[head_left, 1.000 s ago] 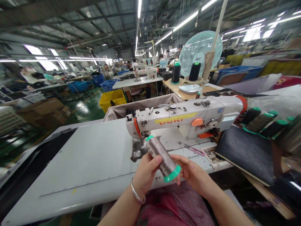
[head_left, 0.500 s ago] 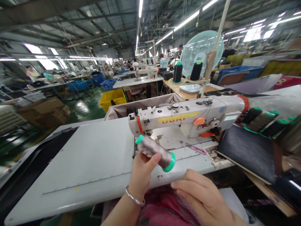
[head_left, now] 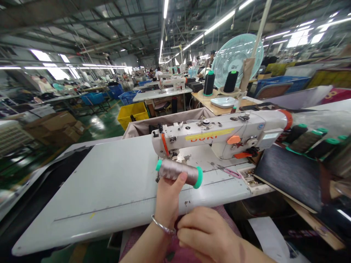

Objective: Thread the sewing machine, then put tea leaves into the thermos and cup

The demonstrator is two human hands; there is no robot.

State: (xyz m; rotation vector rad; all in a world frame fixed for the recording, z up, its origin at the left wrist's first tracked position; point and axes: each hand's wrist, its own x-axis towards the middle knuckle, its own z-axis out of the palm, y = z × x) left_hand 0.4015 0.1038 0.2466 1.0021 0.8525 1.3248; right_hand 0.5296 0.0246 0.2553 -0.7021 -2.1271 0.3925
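Note:
My left hand (head_left: 169, 195) is wrapped round a spool of grey thread (head_left: 171, 171) with green ends, the thumb pressed on its near side. The spool lies nearly level, just in front of the needle end of a white sewing machine (head_left: 200, 135). Below it, beside the left wrist and its silver bangle (head_left: 163, 225), my right hand (head_left: 207, 228) is closed, the fingers curled and pinched together. Whatever lies between those fingertips is hidden. Pink-handled snips (head_left: 231, 172) rest on the white machine table (head_left: 109, 175) to the right of the spool.
More thread spools (head_left: 304, 140) and a dark notebook (head_left: 287, 179) crowd the right side. A small parts tray (head_left: 252, 184) is set at the table's right end. Behind the machine stand two black thread cones (head_left: 209, 84) and a fan (head_left: 237, 60). Dark material (head_left: 52, 182) lies along the left edge.
The spool has turned from a slant to almost level in my left hand. My right hand has moved left towards the left wrist, and its fingers have curled closed.

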